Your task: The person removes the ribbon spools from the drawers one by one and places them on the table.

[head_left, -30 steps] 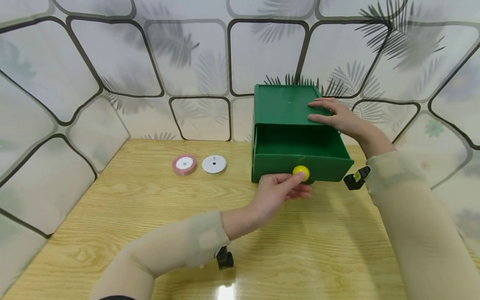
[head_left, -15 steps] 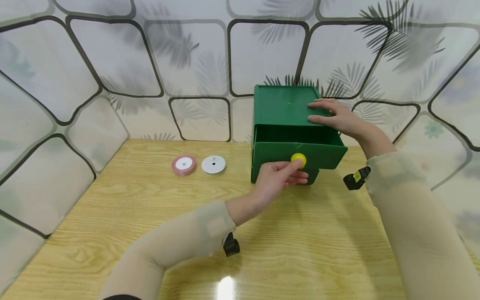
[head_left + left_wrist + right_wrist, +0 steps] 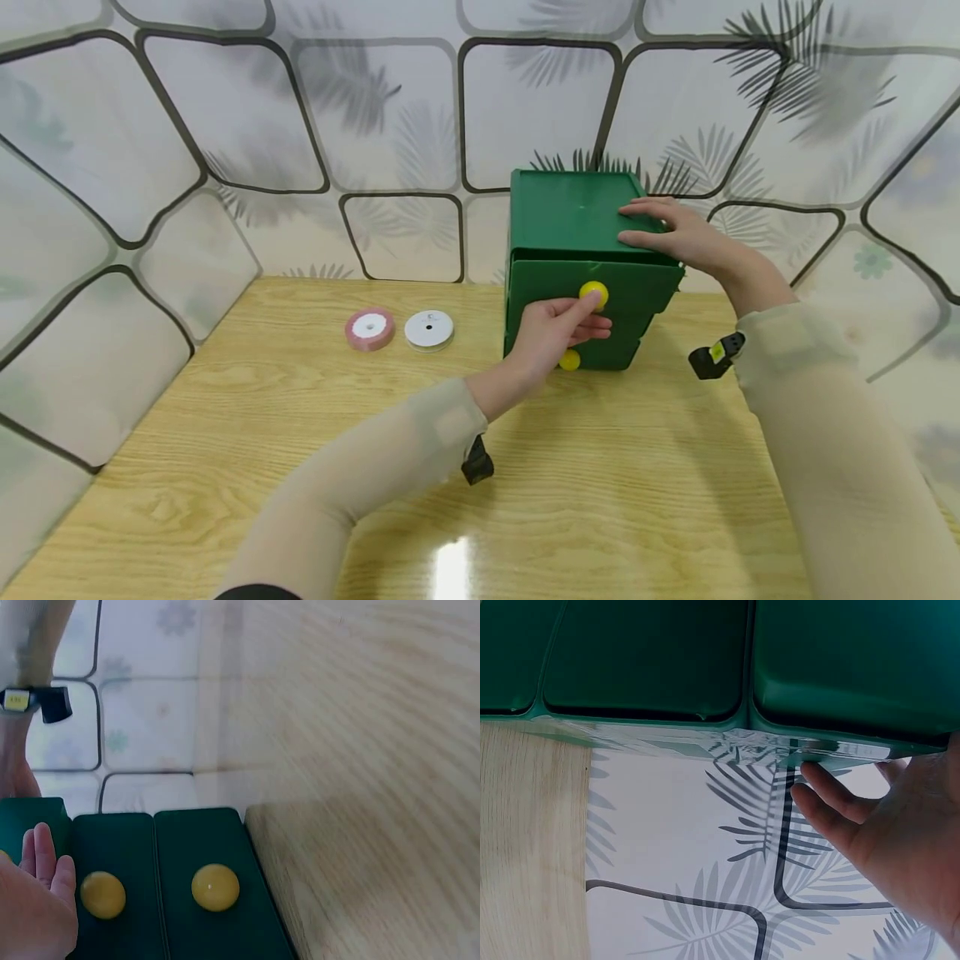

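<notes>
A green drawer cabinet (image 3: pixel 573 208) stands at the back of the table, its top drawer (image 3: pixel 637 283) sticking out a little with only a thin dark gap above the front. My left hand (image 3: pixel 540 337) pinches that drawer's yellow knob (image 3: pixel 594 293), thumb on its face. In the left wrist view, two lower yellow knobs (image 3: pixel 215 887) show beside the hand. My right hand (image 3: pixel 686 237) rests on the cabinet's top right edge, fingers extended. The right wrist view shows that hand (image 3: pixel 900 832) against the cabinet's side.
On the wooden table (image 3: pixel 300 433), left of the cabinet, lie a pink ribbon roll (image 3: pixel 370 328) and a white spool (image 3: pixel 429 330). A patterned wall covering (image 3: pixel 397 233) rises right behind the cabinet and along both sides.
The top drawer has slid back most of the way into the cabinet, pushed by my left hand on its knob. A lower knob has come into sight. My right hand stays put.
</notes>
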Available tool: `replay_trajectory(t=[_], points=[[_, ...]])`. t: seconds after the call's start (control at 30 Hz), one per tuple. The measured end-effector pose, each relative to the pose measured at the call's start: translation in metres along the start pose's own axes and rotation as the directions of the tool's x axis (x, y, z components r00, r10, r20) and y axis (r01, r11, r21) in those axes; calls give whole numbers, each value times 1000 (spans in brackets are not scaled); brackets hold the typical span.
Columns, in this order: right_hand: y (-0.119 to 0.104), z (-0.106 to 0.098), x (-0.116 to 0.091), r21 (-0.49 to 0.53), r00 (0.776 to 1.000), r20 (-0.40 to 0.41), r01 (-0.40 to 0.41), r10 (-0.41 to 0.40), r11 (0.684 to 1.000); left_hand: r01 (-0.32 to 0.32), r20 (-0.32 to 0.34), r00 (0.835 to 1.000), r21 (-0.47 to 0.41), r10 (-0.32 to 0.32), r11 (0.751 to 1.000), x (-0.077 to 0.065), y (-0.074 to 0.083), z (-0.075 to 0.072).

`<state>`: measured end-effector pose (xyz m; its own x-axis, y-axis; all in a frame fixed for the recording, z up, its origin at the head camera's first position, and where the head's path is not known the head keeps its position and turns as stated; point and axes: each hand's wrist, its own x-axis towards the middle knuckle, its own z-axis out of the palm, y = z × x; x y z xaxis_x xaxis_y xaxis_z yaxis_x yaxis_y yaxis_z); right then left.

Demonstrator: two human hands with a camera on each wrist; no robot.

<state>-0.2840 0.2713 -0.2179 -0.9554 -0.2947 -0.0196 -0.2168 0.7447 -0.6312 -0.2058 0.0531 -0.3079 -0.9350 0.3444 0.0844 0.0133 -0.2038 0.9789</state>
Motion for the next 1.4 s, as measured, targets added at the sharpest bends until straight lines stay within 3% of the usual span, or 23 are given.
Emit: replay_trajectory(t=[0.3,0.9,1.23,1.4], points=[[-6,1,-4,18,1000,0,-16,16,1000,-5,-22,1000,42,6,999,16,-1,-3],[-7,3,-3,9,1000,-1,-6,6,1000,8,-2,1000,41,-8,999,21,1,-8],[-4,5,-3,-5,1000,-5,5,-5,1000,117,29,993,25,-118,993,15,3,-15],[-4,3,-4,-12,1000,-16,8,-8,1000,160,101,981,70,-167,985,6,-2,-22]])
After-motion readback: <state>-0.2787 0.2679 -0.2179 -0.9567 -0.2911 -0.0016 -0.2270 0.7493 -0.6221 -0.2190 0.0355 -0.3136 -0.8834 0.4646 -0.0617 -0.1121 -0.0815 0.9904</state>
